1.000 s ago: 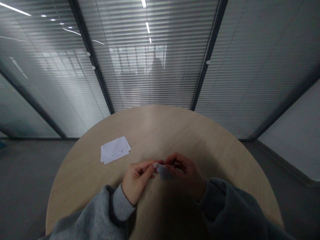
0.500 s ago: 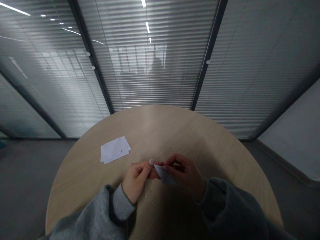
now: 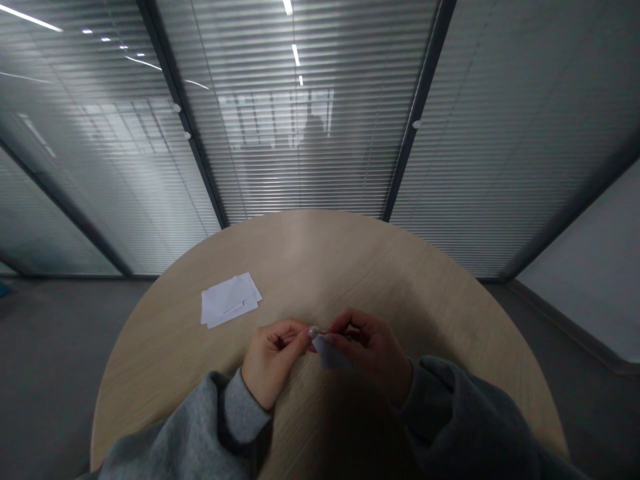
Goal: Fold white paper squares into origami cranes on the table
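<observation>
Paper (image 3: pixel 330 354), pinched by fingers (image 3: pixel 299 345); sheets (image 3: pixel 219 305) nearby

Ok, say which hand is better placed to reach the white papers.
Probably the left hand: nearer the white papers, though it and the right hand are both at the small paper.

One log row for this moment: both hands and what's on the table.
right hand: pinching small paper piece | left hand: touching its left corner | table: overlapping white papers left of both hands
</observation>
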